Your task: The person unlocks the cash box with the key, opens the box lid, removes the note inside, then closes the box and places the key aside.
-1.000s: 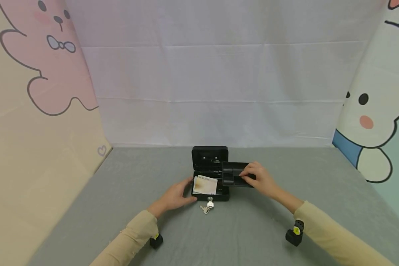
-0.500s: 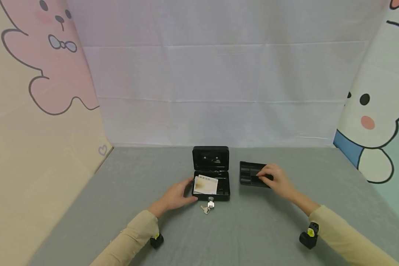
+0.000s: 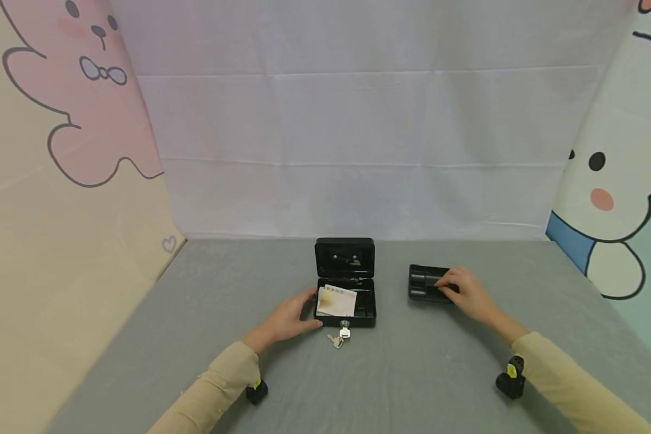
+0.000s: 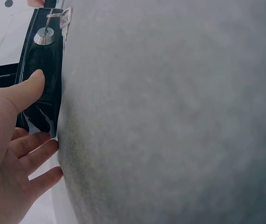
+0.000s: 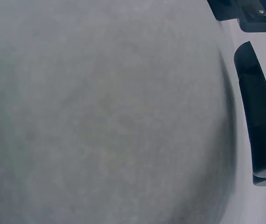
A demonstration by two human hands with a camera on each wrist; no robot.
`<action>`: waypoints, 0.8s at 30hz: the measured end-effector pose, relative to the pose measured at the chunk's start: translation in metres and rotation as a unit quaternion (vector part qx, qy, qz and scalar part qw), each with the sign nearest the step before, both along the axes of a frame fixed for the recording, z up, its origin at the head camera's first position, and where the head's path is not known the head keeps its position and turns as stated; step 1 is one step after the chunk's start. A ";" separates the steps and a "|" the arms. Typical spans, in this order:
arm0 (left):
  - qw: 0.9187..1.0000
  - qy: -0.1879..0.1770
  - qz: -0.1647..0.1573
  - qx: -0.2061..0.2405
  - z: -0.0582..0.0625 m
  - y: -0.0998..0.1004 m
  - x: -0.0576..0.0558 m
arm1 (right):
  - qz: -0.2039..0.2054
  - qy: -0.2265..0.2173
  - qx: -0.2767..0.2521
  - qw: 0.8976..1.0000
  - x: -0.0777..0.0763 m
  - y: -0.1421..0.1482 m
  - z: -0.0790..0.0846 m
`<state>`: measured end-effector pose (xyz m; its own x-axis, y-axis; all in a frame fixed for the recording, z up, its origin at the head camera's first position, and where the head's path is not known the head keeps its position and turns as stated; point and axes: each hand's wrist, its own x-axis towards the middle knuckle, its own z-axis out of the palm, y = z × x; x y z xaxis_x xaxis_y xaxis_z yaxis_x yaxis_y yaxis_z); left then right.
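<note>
A small black cash box (image 3: 366, 321) stands with its lid (image 3: 345, 269) raised. Paper notes (image 3: 337, 301) lie inside, and keys (image 3: 339, 339) hang from the front lock (image 4: 44, 36). My left hand (image 3: 284, 320) rests against the box's left side, its thumb on the front face and its fairly straight fingers spread at the side. To the right of the box, my right hand (image 3: 469, 296) pinches a black coin tray (image 3: 419, 283) by its middle. The right wrist view shows the tray (image 5: 259, 112) held above the cloth, with only the edges of the fingers visible.
Grey cloth (image 3: 401, 386) covers the table. Behind it hangs a white curtain (image 3: 352, 120). Printed panels with a pink bear (image 3: 92, 108) and a white rabbit (image 3: 607, 175) flank the left and right sides.
The coin tray has moved right, from over the open cash box to beside it, in my right hand. My left hand has stayed against the box.
</note>
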<state>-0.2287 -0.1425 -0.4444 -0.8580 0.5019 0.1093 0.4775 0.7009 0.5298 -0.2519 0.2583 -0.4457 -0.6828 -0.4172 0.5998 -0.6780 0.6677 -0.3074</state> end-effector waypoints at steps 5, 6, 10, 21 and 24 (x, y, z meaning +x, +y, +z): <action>1.000 -0.001 -0.004 0.001 0.000 -0.001 -0.001 | -0.004 -0.001 0.000 1.000 -0.002 0.002 -0.003; 1.000 -0.001 -0.003 0.000 0.000 -0.001 -0.001 | -0.006 -0.003 0.001 1.000 -0.002 0.002 -0.004; 1.000 0.002 -0.005 -0.005 0.000 0.000 -0.001 | -0.012 -0.008 0.001 1.000 -0.003 0.002 -0.005; 1.000 0.003 -0.011 -0.005 -0.001 -0.001 -0.002 | -0.013 -0.024 0.006 1.000 -0.007 0.001 -0.009; 1.000 0.003 -0.009 -0.007 -0.001 -0.001 -0.002 | -0.012 -0.026 0.007 1.000 -0.008 0.002 -0.010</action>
<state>-0.2306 -0.1434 -0.4455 -0.8483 0.5184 0.1077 0.4930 0.6993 0.5176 -0.2596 0.2602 -0.4554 -0.7231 -0.4078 0.5575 -0.6449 0.6878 -0.3333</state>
